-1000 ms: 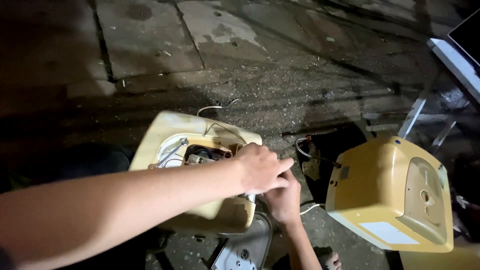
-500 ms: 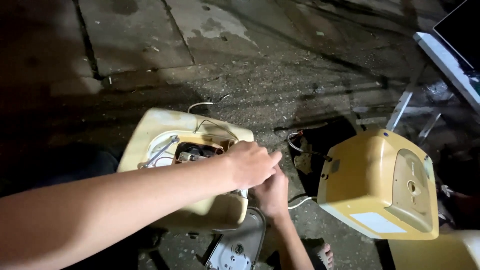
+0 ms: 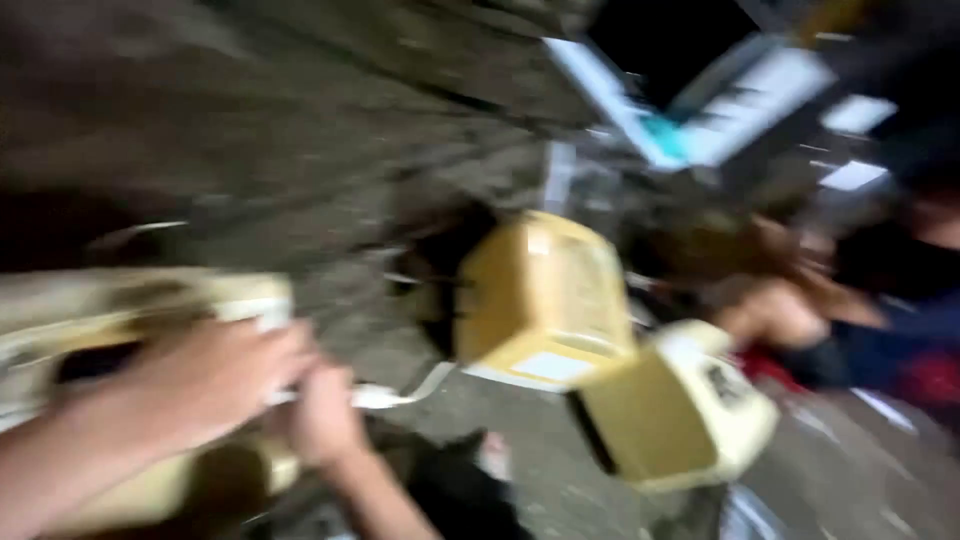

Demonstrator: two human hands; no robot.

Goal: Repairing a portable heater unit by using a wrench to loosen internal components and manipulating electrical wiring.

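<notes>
Left hand (image 3: 215, 380) and right hand (image 3: 325, 415) meet at the right end of an open yellowed housing (image 3: 130, 320) at lower left on the pavement (image 3: 300, 130); motion blur hides how far either grip is closed. Two more yellow housings, one (image 3: 540, 295) upright and one (image 3: 675, 405) tilted, lie well apart to the right, near another person's arm (image 3: 790, 310).

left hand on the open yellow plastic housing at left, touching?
Cannot tell. The head view is motion-blurred: the left hand overlaps the open yellow plastic housing at its right edge, but neither contact nor gap shows plainly.
</notes>
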